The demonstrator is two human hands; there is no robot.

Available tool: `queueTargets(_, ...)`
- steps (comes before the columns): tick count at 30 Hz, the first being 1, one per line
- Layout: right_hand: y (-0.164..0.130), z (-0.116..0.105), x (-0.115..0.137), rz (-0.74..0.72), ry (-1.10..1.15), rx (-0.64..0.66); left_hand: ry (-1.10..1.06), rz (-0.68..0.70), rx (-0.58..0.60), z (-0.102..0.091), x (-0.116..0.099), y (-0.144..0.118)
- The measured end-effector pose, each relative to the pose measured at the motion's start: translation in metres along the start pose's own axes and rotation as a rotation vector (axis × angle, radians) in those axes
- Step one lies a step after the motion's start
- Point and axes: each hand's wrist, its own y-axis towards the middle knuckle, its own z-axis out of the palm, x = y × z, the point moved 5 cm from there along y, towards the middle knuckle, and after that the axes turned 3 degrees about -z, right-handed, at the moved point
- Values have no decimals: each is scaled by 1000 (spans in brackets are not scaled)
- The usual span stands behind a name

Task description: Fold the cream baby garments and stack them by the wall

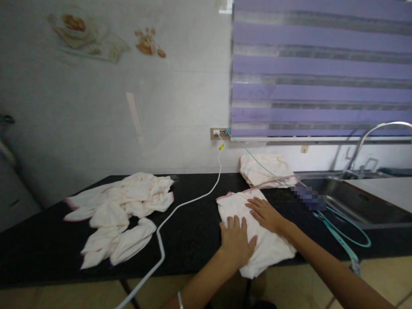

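A pale pink cloth [231, 206] with a pink hem lies flat near the front edge of the black countertop [193, 231]. My left hand [236, 242] rests palm down on its near left part, fingers apart. My right hand [265, 213] lies flat on the cloth's middle, fingers spread toward the left. Neither hand grips anything. Behind the cloth, by the wall, sits a folded stack of similar cloths [265, 169].
A loose heap of unfolded pink-edged cloths [122, 210] covers the left of the counter. A white cable [180, 210] runs from the wall socket [219, 133] across the counter and off its front. A teal cable [341, 229] loops beside the steel sink [357, 199] and tap [370, 137] at right.
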Motion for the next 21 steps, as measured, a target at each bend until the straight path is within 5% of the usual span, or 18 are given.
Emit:
queueTargets(5, -16, -49, 46, 2, 27, -111, -96, 134, -28, -36, 27, 13)
queueTargets(8, -50, -64, 93, -105, 154, -17, -252, 490, 43, -53, 59, 27)
queueTargets(11, -92, -49, 130, -208, 160, 80, -321, 699, 269, -51, 93, 30)
queueTargets(14, -121, -16, 130, -123, 94, 31, -347, 672, 375, -43, 113, 29)
queueTargets(17, -131, 10, 118, -21, 55, -58, -349, 671, 348, -39, 113, 28)
queueTargets(21, -127, 18, 112, 7, 63, -68, -313, 701, 227, -41, 101, 27)
